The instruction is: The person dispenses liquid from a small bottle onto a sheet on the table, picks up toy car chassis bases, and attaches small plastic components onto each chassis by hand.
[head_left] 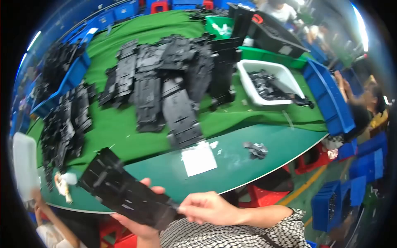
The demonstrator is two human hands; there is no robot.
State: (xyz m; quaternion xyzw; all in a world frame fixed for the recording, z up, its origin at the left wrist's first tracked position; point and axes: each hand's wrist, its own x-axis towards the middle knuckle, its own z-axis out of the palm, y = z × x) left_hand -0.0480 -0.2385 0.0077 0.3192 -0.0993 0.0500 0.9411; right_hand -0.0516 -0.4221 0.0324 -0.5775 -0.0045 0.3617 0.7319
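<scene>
So the long black plastic part [126, 192] is up over the near table edge, lying across the left hand [138, 225], which grips it from below with fingertips showing past the far side. The right hand [206, 208] is pinching at its right end, thumb and fingers closed together. White paper [199, 159] sits on the green table [231, 161] just beyond.

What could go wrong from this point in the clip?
The left hand supports the long black part tilted over the table's near edge, so a slip could drop it to the floor. The right hand pinches something small at its end, which might fall unnoticed. The overlapping pile of black parts could slide or scuff if bumped.
</scene>
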